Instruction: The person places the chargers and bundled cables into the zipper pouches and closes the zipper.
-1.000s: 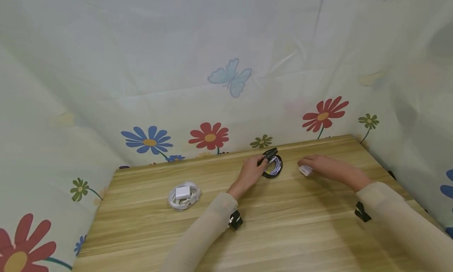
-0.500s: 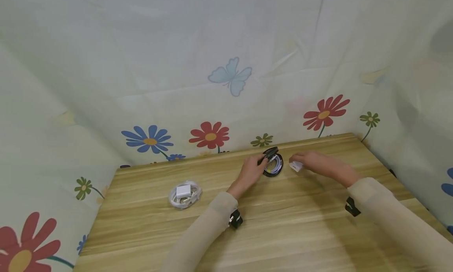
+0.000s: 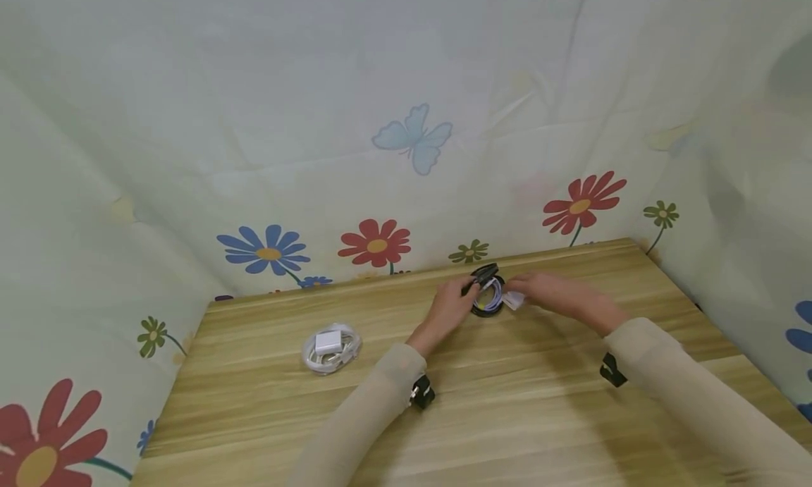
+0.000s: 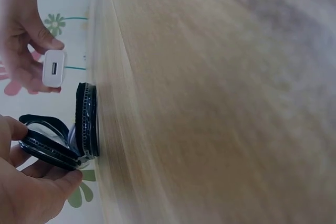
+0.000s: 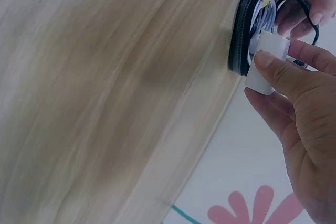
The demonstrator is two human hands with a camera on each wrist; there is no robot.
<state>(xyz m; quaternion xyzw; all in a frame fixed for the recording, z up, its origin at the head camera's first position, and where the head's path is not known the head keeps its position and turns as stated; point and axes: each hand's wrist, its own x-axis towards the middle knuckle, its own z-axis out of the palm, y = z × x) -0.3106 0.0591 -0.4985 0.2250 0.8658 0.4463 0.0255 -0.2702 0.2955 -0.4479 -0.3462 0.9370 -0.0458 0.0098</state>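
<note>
A small round black zippered case [image 4: 87, 124] stands unzipped on the table near its back edge. My left hand [image 3: 447, 307] grips its raised lid [image 4: 50, 150] between thumb and fingers. Inside the case lies a coiled pale cable [image 5: 264, 14] with a bit of yellow on it. In my right hand [image 3: 555, 297] I pinch a white USB charger plug [image 5: 274, 43], its USB port facing the left wrist camera. The plug is held just beside the case's right rim. In the right wrist view, plug and fingers cover part of the case.
Left of my left arm, a coiled white cable [image 3: 311, 360] lies on the wooden table [image 3: 254, 402] with a white charger plug [image 3: 328, 342] on top. Flower-printed curtain walls [image 3: 317, 156] enclose the table at the back and sides.
My right hand has moved left with the white charger plug, from well right of the case to beside its rim. The left hand still holds the lid in the same place.
</note>
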